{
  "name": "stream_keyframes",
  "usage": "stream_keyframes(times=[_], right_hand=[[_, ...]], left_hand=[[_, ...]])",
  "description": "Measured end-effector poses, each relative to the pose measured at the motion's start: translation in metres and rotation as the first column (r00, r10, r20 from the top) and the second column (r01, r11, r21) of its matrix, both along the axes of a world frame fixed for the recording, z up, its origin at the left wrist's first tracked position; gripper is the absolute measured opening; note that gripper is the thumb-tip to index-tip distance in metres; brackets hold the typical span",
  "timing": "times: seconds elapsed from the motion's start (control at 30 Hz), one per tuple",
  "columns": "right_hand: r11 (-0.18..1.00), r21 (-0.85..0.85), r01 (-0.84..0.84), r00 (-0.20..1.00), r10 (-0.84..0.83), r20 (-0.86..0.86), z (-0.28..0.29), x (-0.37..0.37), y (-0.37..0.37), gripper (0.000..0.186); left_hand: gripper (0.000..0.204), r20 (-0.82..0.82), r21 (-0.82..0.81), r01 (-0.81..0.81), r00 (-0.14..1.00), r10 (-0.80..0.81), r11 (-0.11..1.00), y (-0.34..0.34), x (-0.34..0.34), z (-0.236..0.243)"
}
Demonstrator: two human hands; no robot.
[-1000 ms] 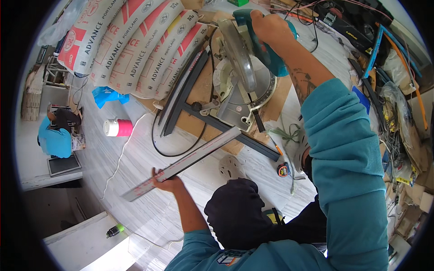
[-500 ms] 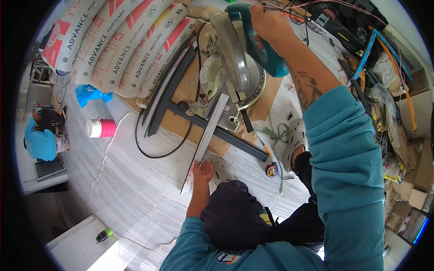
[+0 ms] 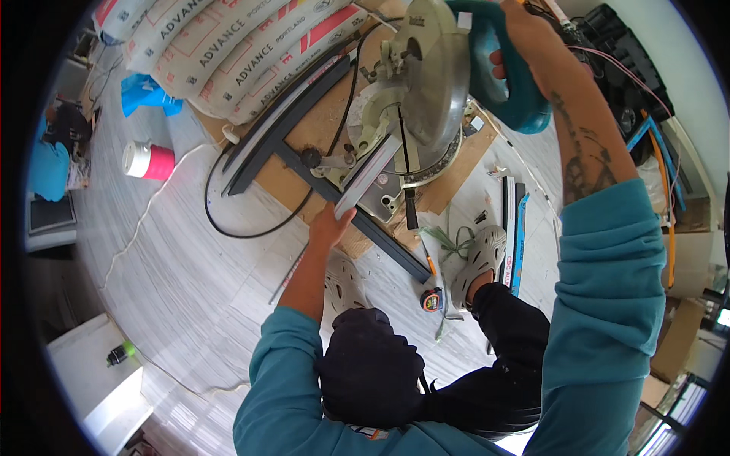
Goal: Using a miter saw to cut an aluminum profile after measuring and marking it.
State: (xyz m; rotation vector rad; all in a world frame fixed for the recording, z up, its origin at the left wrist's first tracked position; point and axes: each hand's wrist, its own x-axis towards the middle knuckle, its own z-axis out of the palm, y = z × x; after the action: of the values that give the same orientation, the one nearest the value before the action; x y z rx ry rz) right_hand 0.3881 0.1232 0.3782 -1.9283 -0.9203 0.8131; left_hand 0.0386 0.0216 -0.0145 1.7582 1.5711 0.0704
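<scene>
A miter saw [image 3: 437,83] with a round guard and a teal handle [image 3: 532,114] stands on a dark frame. My right hand [image 3: 528,38] is wrapped round that handle from above, fingers partly hidden. A long pale metal profile [image 3: 370,172] slants from the saw's base toward me. My left hand [image 3: 328,226] grips the profile close to the frame's dark bar [image 3: 391,247]. Past my hand, my left forearm covers part of the strip; a thin length shows again beside it. The profile's far end lies by the saw's fence, below the raised guard.
Stacked cement bags [image 3: 251,61] stand at the far left. A pink-and-white jug [image 3: 150,161] sits on the floor. By my shoes lie a tape measure [image 3: 431,299], an orange pencil [image 3: 430,264] and green twine [image 3: 449,242]. Metal strips [image 3: 514,235] lie at right. Another person [image 3: 49,163] is far left.
My left hand has moved up the profile, closer to the saw. The saw head stands higher, my right hand still on its handle. The whole view has shifted.
</scene>
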Motion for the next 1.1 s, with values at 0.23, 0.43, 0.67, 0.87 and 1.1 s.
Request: stream_keyframes(times=[0.23,0.43,0.67,0.87,1.1], right_hand=[[0.982,-0.186,-0.012,0.999,0.018,0.031,0.007,-0.013,-0.008,0.051],[0.981,-0.193,-0.025,0.997,0.039,0.068,0.006,-0.009,-0.010,0.055],[0.983,-0.179,0.029,0.999,-0.022,0.044,0.002,-0.012,-0.009,0.050],[0.991,-0.127,0.032,0.999,-0.035,-0.022,0.001,-0.008,-0.014,0.051],[0.995,-0.069,0.079,0.997,-0.079,-0.002,-0.023,-0.015,-0.030,0.053]], left_hand=[[0.110,-0.221,-0.051,-0.151,0.966,0.136,0.987,0.032,0.048,0.032],[0.122,-0.139,-0.153,-0.216,0.971,0.195,0.964,0.041,0.061,0.055],[0.102,-0.018,-0.070,-0.252,0.968,0.251,0.965,0.043,0.061,0.035],[0.098,-0.027,-0.097,-0.284,0.959,0.283,0.954,0.051,0.066,0.039],[0.096,0.120,-0.041,-0.327,0.936,0.329,0.944,0.051,0.059,0.011]])
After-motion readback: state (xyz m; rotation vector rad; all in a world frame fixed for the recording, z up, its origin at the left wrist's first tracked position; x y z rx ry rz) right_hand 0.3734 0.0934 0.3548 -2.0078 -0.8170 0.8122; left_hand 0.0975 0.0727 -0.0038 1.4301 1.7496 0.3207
